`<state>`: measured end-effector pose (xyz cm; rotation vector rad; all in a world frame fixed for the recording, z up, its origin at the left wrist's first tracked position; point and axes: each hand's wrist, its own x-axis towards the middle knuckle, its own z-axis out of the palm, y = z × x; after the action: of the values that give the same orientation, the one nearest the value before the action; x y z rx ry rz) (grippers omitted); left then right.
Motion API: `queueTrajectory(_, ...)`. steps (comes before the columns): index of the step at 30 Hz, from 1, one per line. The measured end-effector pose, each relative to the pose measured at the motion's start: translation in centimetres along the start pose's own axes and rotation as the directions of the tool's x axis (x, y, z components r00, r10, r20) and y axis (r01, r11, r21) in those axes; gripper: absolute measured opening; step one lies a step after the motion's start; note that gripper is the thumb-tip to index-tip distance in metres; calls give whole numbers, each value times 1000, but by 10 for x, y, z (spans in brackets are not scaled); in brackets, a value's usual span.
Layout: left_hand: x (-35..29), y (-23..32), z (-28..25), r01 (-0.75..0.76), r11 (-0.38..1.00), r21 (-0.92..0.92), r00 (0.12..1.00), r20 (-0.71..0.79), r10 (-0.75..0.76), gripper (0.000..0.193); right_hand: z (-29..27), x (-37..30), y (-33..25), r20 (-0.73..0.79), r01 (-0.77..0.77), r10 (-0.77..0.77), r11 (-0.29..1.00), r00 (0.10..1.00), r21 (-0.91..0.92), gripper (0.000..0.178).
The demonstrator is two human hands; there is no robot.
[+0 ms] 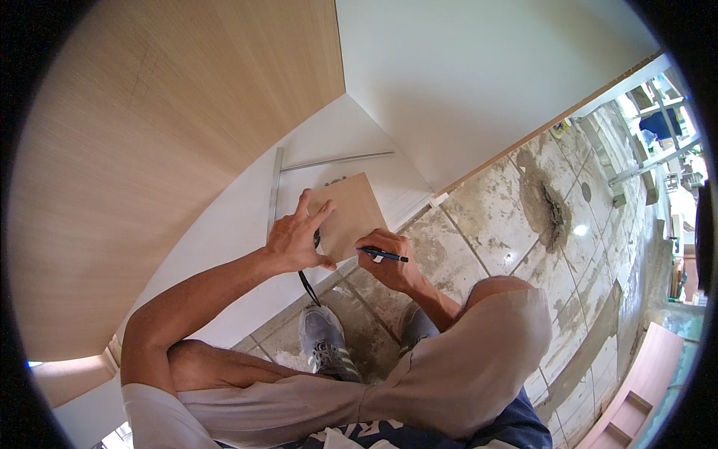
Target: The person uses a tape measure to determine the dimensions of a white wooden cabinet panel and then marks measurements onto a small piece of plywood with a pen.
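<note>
My right hand (390, 258) is closed round a blue and black pen (384, 254), at the lower right edge of a small light-brown wooden board (359, 209). Spread over the left part of that board is my left hand (295, 238), its fingers and thumb apart. A dark object (317, 239) shows partly beside the left palm, mostly hidden, and a black strap (308, 288) hangs below the hand. Behind the board lie thin metal strips (336, 160) on a white panel (239, 224). Small grey pieces (336, 180) peek out at the board's top edge.
A tall wood-grain panel (172, 150) rises at left, and a white panel (479, 82) stands at the back. Stained floor tiles (479, 232) with a broken hole (552, 213) spread to the right. My shoes (325, 340) are below the hands. A wooden piece (636, 389) lies lower right.
</note>
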<state>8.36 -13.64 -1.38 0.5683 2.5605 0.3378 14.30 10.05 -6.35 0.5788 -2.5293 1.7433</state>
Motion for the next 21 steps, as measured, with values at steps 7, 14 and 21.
queueTrajectory(7,1,-1,0,-10,1000,17,1000,-8,10,129,-3,-1,4,27,-93,91,994,995,56,18)
queueTrajectory(14,2,-4,-4,-72,997,36,997,5,72,130,-16,3,13,10,-358,440,717,898,598,16)
queueTrajectory(21,-1,-9,9,-83,996,44,995,-51,85,127,-20,-4,22,-189,-208,416,736,889,644,21)
